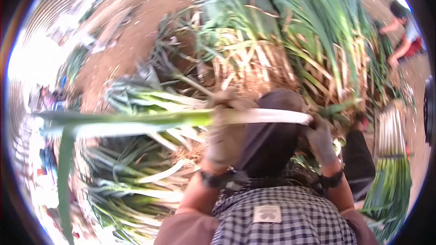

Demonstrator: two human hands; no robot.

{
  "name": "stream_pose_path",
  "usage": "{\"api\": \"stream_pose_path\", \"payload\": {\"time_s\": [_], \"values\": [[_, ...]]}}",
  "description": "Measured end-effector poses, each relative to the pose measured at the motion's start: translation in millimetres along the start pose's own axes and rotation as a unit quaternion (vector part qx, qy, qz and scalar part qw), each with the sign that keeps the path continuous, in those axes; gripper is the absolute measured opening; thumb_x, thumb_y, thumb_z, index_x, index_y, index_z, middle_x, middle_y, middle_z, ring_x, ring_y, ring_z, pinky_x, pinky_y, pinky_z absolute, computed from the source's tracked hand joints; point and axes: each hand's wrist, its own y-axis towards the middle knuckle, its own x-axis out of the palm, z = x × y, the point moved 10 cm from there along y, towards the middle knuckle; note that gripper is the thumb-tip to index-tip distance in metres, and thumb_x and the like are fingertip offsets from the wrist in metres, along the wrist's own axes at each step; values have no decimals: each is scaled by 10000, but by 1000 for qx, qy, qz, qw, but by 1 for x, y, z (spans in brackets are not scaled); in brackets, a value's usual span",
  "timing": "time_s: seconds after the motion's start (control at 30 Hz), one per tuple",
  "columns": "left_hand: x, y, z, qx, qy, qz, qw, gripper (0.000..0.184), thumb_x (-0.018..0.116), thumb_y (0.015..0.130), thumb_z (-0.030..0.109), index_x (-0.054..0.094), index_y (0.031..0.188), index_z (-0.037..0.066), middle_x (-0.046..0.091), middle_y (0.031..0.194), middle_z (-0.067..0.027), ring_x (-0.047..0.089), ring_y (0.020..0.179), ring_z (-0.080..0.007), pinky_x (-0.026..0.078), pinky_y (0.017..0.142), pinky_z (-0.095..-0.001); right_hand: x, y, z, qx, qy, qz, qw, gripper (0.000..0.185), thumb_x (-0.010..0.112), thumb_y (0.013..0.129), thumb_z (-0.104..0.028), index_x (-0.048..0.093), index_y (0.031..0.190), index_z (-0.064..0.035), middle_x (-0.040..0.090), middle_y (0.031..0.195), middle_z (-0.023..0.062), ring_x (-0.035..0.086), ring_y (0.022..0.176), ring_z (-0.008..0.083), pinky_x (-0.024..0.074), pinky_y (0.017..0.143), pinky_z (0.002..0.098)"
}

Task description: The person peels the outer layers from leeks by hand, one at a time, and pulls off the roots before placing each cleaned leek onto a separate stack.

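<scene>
A long green onion point(272, 116) lies level across the front of me, its white stalk to the right and its green leaves to the left, one leaf hanging down. My left hand point(227, 131), in a pale work glove, is closed round the stalk where white turns green. At the root end, my gloved right hand point(321, 138) has its fingers closed on the tip; the fingertips are partly hidden and blurred. Beneath the leaves, loose green onions point(159, 195) lie in a pile with roots toward me.
Large stacks of green onions point(254, 59) stand ahead, roots facing me. A tied bundle point(393, 154) of cleaned green onions lies at right. Another person point(408, 36) bends at the far right. Bare soil point(150, 18) shows at upper left. My knee point(268, 140) is just under the stalk.
</scene>
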Motion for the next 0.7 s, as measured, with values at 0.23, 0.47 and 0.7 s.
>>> {"api": "stream_pose_path", "payload": {"time_s": [0.23, 0.47, 0.7], "values": [[-10, 7, 40, 74, -71, 68, 992, 323, 644, 903, 393, 518, 964, 102, 471, 616, 13, 520, 558, -139, 513, 598, -352, -156, 20, 121, -163, -359, 143, 908, 145, 587, 788, -87, 649, 881, 3, 647, 783, 188, 621, 715, 338, 468, 636, 374], [-143, -18, 195, 129, 117, 212, 962, 321, 580, 948, 337, 569, 1027, 26, 371, 574, 79, 358, 486, -67, 347, 483, -248, -211, 6, 156, 57, -333, 153, 928, 208, 547, 818, -130, 643, 863, 49, 624, 700, 137, 581, 607, 212, 459, 568, 349], [-262, -134, 295, 93, 216, 454, 859, 180, 607, 936, 230, 609, 948, 51, 342, 549, 70, 337, 455, -79, 334, 447, -265, -149, 46, 127, -50, -401, 64, 912, 414, 635, 783, -164, 599, 1162, -2, 649, 871, 136, 603, 728, 206, 474, 647, 343]]}}
